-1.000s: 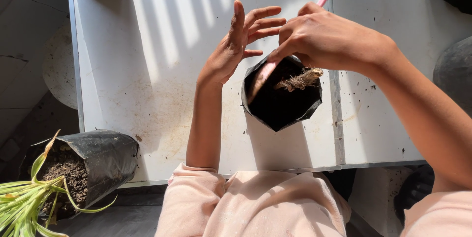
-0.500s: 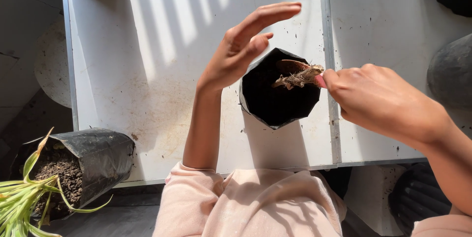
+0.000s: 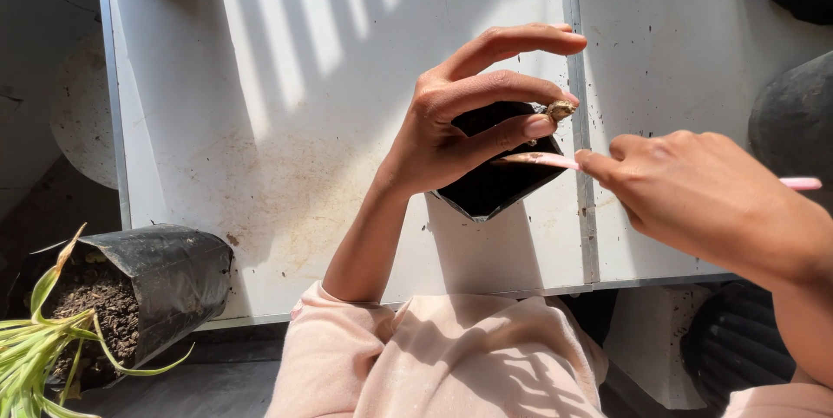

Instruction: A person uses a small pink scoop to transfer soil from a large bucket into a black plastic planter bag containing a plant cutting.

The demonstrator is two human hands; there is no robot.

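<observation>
Left hand (image 3: 460,132) pinches a root clump (image 3: 560,109) above the black pot (image 3: 499,179) by the table (image 3: 260,123) front edge; right hand (image 3: 703,197) grips a pink stick (image 3: 555,160) lying level, tip pointing left into the pot.

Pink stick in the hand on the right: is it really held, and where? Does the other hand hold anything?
Yes. The right hand grips the pink stick around its middle. The left hand pinches a small brown clump between its fingers, above the black grow bag.

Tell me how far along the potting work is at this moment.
Done: one black grow bag at lower left already holds soil and a green plant. In hand: the left hand pinches a small brown clump above the empty black bag; the right hand holds a pink stick. Left: this bag shows no soil.
</observation>
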